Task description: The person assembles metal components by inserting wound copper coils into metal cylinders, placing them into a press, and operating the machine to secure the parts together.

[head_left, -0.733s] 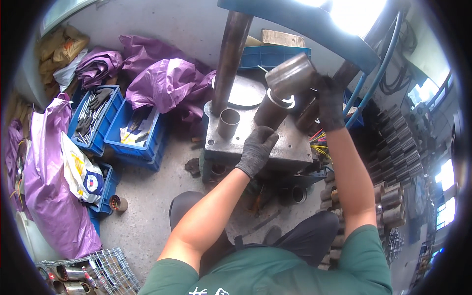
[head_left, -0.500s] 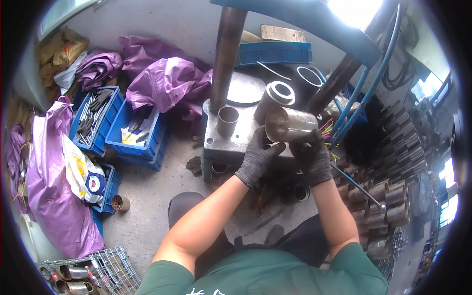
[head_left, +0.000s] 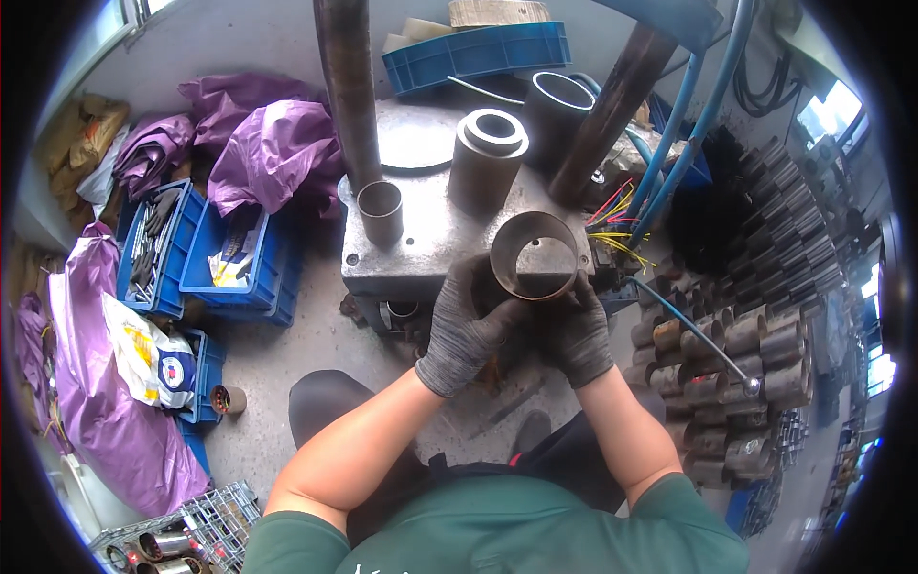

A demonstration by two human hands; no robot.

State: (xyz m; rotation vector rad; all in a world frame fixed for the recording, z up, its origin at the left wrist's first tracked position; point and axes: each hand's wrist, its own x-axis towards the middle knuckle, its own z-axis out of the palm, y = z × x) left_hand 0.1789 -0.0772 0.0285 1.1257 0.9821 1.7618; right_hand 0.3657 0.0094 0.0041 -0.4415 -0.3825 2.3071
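Note:
Both my hands, in dark grey knit gloves, hold a short open metal tube (head_left: 507, 251) at the front edge of the metal press table (head_left: 421, 253). My left hand (head_left: 459, 325) is closed on its left side, thumb toward the bottom. On the lower right my right hand (head_left: 574, 337) grips it, its fingers partly hidden. The tube's open end faces up toward me, and the tabletop shows through it. Behind it stands a thick metal cylinder (head_left: 486, 177) with a pale stepped ring on top. A smaller open tube (head_left: 381, 218) stands upright at the table's left.
Steel press columns (head_left: 349, 96) rise from the table. A wide dark tube (head_left: 559, 120) and blue tray (head_left: 478, 57) stand behind. Blue crates (head_left: 225, 263) and purple sacks (head_left: 115, 364) fill the left. Stacked metal tubes (head_left: 708, 387) and a blue-handled rod (head_left: 693, 330) lie right.
The tube in my hands has turned from lying sideways to having its open end toward me, and has come lower. The view has shifted, moving the press leftward and up.

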